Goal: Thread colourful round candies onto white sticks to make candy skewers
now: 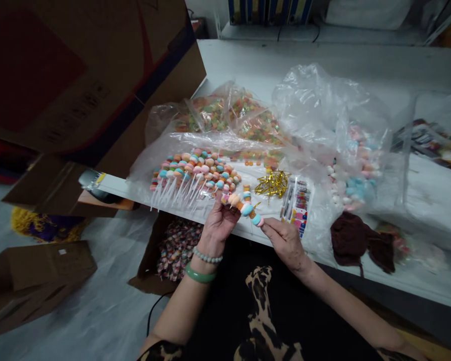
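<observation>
Candy skewer point(244, 204) at frame centre, above the worktop point(428, 200) edge, pinched at both ends: left hand point(218, 225) fingers closed on its upper end, right hand point(283, 240) fingers closed on its lower tip. Just left, pile of finished skewers point(193, 173); just right, gold twist ties point(273, 183).

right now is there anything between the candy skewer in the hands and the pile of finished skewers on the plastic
Nothing visible. The candy skewer is held by the left hand and right hand, just right of the pile of skewers, with only bare plastic sheet between them.
</observation>
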The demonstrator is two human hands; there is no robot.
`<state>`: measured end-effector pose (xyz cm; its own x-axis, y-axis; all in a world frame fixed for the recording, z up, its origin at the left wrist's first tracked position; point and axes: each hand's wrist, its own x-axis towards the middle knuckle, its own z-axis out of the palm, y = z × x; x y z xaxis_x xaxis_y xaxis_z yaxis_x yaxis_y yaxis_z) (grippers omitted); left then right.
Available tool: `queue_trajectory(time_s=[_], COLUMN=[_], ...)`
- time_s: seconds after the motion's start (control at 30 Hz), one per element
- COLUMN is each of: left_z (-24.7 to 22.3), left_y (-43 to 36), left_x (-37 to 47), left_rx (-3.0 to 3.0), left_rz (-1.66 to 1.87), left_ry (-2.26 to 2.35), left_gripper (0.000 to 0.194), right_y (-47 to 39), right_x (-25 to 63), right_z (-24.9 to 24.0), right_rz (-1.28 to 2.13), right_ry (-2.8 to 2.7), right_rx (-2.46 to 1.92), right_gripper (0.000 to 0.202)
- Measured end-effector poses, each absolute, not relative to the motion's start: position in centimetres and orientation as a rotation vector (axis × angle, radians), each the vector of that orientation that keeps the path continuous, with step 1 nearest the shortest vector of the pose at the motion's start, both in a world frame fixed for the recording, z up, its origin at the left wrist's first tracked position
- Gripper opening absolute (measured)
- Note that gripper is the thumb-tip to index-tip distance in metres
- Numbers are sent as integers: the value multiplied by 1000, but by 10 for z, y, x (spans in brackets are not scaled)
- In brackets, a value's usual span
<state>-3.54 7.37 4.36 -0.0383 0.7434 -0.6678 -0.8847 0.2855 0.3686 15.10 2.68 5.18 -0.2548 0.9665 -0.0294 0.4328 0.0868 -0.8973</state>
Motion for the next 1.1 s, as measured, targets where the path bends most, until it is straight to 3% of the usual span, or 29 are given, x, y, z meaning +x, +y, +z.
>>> queue_trajectory(time_s=[0.4,0.77,1.1], left_z=[36,31,25], left_y=[75,68,63], left_x=[-47,-59,-39], left_rx=[-83,250,213], left_rz=[1387,1439,1526], left_ry=[934,986,1022], left_gripper=[15,23,24], right_y=[32,50,42], right_x=[159,165,174], right_z=[56,52,35], right_rz=[854,1531,1304], right_ry=[-2096,-1557,-1858], right_rx=[-1393,-1441,-1485], right_gripper=[31,27,30])
